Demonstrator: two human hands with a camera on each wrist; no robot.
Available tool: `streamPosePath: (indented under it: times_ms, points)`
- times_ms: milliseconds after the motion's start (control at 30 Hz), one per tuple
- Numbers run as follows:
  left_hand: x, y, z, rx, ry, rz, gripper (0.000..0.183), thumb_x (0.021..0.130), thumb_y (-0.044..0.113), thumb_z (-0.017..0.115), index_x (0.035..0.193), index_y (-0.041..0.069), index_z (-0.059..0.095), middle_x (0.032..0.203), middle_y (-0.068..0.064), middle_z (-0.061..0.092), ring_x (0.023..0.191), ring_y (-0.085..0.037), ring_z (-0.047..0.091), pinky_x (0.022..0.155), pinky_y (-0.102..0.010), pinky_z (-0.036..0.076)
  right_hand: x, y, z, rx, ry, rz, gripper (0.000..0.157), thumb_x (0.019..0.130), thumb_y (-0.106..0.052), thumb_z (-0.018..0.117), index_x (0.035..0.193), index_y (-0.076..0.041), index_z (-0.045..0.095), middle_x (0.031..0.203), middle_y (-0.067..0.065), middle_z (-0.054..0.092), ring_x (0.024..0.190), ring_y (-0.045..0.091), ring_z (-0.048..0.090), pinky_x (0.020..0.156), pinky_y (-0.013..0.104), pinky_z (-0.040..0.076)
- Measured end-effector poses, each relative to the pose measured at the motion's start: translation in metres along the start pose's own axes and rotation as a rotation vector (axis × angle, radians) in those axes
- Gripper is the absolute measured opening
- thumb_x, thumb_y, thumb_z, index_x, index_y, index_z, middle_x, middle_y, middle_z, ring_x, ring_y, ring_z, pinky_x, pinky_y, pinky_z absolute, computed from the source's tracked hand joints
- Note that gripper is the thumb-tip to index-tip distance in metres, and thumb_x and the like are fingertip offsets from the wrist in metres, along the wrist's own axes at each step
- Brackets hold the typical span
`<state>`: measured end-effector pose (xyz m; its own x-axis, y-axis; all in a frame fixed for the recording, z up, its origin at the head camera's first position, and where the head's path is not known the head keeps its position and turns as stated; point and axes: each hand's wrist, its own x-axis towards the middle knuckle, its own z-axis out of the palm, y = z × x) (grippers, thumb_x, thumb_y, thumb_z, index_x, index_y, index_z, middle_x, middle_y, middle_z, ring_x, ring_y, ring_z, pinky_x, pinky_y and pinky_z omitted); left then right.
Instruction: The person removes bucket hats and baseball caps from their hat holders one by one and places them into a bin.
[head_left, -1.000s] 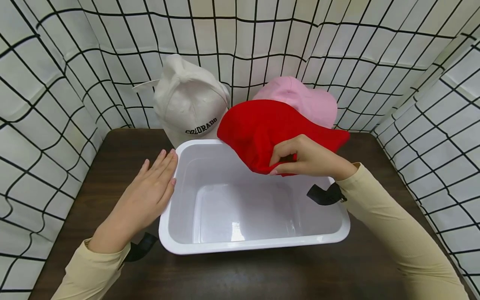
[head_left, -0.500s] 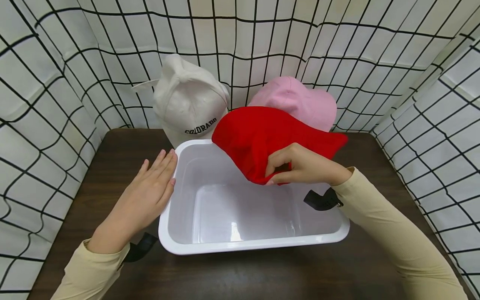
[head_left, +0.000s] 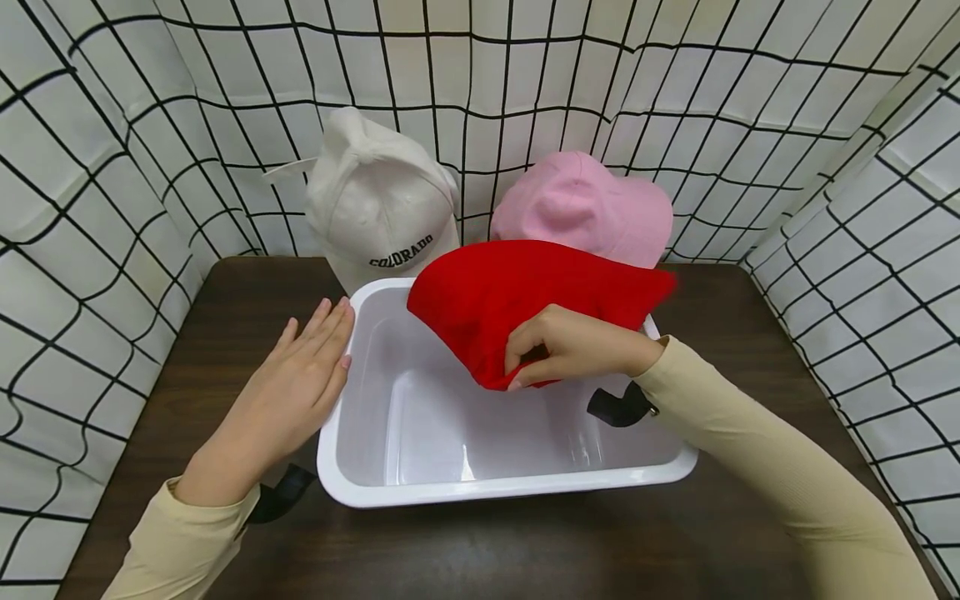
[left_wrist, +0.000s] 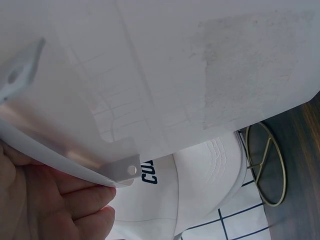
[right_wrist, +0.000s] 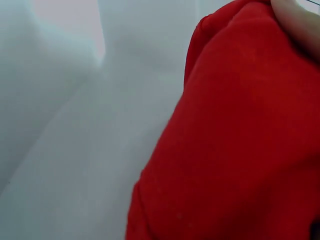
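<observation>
In the head view my right hand (head_left: 577, 346) pinches the near edge of a red cap (head_left: 480, 308) between thumb and fingers. The cap hangs over the back part of a white plastic tub (head_left: 510, 492) and hides some of its back rim. In the right wrist view, red cloth (right_wrist: 240, 130) fills the right side with the tub's pale inside (right_wrist: 90, 150) behind it. My left hand (head_left: 288, 392) rests with straight fingers against the tub's left rim. From below, the left wrist view has those fingers (left_wrist: 87, 202) touching the underside of the rim.
Behind the tub sit a white cap (head_left: 375, 200) lettered COLORADO and a pink cap (head_left: 585, 208). A black wire grid (head_left: 510, 108) over white sheeting encloses the dark wooden table (head_left: 480, 550). A brass-coloured ring stand (left_wrist: 280, 165) shows under the white cap in the left wrist view.
My right hand has brought the red cap toward me, down and slightly left, further over the tub. More of the pink cap shows now. The left hand has stayed put.
</observation>
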<state>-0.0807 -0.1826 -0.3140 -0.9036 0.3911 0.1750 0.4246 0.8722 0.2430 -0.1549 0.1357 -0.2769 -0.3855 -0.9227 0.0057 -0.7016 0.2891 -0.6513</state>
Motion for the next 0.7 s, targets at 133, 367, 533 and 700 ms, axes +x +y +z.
streamPosePath:
  times_ms: [133,367,533,700]
  points:
    - [0.000,0.000,0.000,-0.003,-0.003,-0.004,0.056,0.098,0.021,0.043,0.145,-0.005,0.027,0.150,-0.020,0.026,0.141,-0.034,0.017,0.111,-0.054,0.010,0.009,0.001,0.010,-0.023,-0.010,0.007,0.007,0.082,-0.013,0.075,0.078,-0.013,0.068,0.067,-0.012,0.055,0.059,0.002,0.048,0.057,0.020,0.046]
    - [-0.001,-0.001,0.001,-0.003,0.006,-0.002,0.056,0.098,0.021,0.044,0.145,-0.004,0.028,0.150,-0.020,0.026,0.141,-0.034,0.017,0.111,-0.055,0.011,0.019,0.004,0.023,-0.047,-0.016,0.027,0.012,0.082,-0.015,0.074,0.074,-0.013,0.066,0.063,-0.013,0.051,0.058,0.002,0.044,0.057,0.019,0.043]
    - [0.000,0.000,0.000,-0.004,0.006,0.002,0.056,0.097,0.021,0.045,0.145,-0.004,0.029,0.150,-0.020,0.027,0.140,-0.035,0.018,0.111,-0.055,0.011,0.021,0.004,0.029,-0.064,-0.001,-0.010,0.008,0.082,-0.015,0.074,0.077,-0.013,0.069,0.068,-0.011,0.057,0.062,0.001,0.048,0.061,0.018,0.046]
    - [0.000,-0.001,-0.001,0.004,0.001,0.009,0.056,0.097,0.020,0.046,0.144,-0.005,0.029,0.149,-0.021,0.028,0.140,-0.035,0.018,0.111,-0.054,0.011,0.022,0.004,0.032,-0.053,-0.002,-0.029,0.007,0.082,-0.013,0.074,0.077,-0.012,0.069,0.069,-0.010,0.058,0.062,0.000,0.048,0.061,0.017,0.046]
